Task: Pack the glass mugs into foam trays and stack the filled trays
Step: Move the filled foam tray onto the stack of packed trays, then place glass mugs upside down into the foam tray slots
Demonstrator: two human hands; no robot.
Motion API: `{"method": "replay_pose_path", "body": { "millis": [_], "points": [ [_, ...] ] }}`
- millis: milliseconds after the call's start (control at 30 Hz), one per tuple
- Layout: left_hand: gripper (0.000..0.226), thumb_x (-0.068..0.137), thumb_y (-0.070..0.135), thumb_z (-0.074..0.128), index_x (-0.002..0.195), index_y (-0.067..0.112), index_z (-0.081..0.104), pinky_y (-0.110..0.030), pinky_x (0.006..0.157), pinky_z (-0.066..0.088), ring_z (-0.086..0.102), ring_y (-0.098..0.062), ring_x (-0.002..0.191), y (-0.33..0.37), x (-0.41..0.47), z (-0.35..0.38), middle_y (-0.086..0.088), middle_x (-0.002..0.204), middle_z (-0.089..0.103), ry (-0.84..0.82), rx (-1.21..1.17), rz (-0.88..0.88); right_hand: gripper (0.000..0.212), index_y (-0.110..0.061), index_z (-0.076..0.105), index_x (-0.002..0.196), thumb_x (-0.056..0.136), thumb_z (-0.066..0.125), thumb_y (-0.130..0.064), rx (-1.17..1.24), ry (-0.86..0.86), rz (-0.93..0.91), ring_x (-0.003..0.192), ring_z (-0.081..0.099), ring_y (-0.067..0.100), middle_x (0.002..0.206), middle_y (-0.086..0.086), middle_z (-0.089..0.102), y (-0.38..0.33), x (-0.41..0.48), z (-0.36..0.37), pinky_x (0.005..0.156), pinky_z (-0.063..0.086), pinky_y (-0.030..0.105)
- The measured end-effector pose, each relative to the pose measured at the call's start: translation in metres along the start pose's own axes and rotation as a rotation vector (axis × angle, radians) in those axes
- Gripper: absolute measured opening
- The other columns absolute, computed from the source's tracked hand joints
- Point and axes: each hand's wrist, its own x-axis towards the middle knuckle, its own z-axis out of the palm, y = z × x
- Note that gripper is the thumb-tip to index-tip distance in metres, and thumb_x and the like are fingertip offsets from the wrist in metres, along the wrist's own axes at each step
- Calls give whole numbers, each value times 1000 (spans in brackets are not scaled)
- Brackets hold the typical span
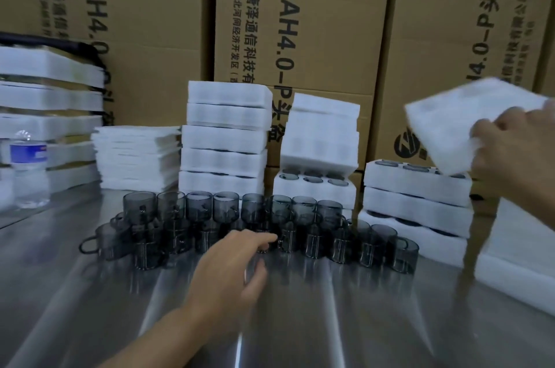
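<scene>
At three o'clock the right hand [510,154] is blurred and its wrist runs off the edge. The foam tray [444,124] it grips is blurred too, its pockets unreadable. Near six o'clock the left hand [231,268] is soft-edged, and whether its fingertips touch the glass mugs [198,208] cannot be told. The mugs hide the feet of the tray stacks [225,139] behind them. At nine o'clock a water bottle [28,169] bears an illegible label, and the foam pile [51,97] behind it is cut by the edge. At four o'clock a foam block [516,262] is cropped; at twelve, cardboard boxes [300,22] run off the top.
</scene>
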Motion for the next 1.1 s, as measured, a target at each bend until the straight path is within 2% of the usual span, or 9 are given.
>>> {"method": "replay_pose_path", "body": {
  "millis": [133,267,400,567,733,867,967,1033,1100],
  "points": [
    [44,84,9,56,109,45,57,-20,79,47,55,4,98,-9,0,-7,28,100,58,155,-190,-153,39,0,65,85,71,34,-17,542,249,-167,80,47,35,80,14,48,-74,-51,-15,104,23,58],
    [41,82,11,40,103,45,53,-16,87,39,50,-1,105,-19,12,-29,28,105,52,403,-336,-332,26,-10,60,85,73,37,-14,915,180,-418,84,44,19,86,3,46,-131,-113,-5,107,27,57],
    [35,82,13,39,97,43,50,-15,83,37,47,-7,103,-24,26,-52,29,99,49,515,-287,-355,28,-24,47,90,76,45,-1,1017,146,-556,96,50,9,94,-6,47,-154,-141,16,118,18,43],
    [28,94,11,50,92,36,62,-8,72,41,56,6,87,-23,32,-61,18,98,63,356,-457,-429,55,-27,49,89,64,68,18,1074,59,-610,117,49,3,104,-14,49,-156,-149,32,117,21,31],
    [22,93,18,52,92,22,74,0,68,40,62,10,88,-32,32,-57,16,93,73,-18,-665,-568,53,-26,51,87,63,82,8,1070,-4,-684,115,49,1,106,-8,59,-154,-156,36,112,26,19],
    [20,86,16,65,94,33,71,-19,79,48,64,-2,93,-39,16,-43,15,93,71,-340,-574,-692,34,-24,53,86,70,69,2,1077,12,-650,108,51,4,101,-5,61,-161,-164,33,92,39,12],
    [28,86,16,62,93,42,69,-34,90,51,63,-13,98,-37,11,-33,16,116,59,-460,-424,-651,42,-26,56,89,79,53,15,1227,-57,-423,101,53,-3,101,-12,60,-165,-165,36,86,38,8],
    [32,87,17,61,90,48,68,-29,89,50,60,-9,103,-36,10,-31,18,125,51,-482,-417,-620,49,-30,58,89,84,48,18,1327,-111,-142,95,55,-2,97,-12,60,-166,-160,44,84,40,10],
    [35,87,16,60,89,51,67,-25,91,47,55,-5,109,-37,10,-30,16,129,50,-497,-444,-606,46,-28,58,94,83,50,15,1269,-141,64,100,52,8,102,-5,57,-163,-150,59,91,41,24]
  ]
}}
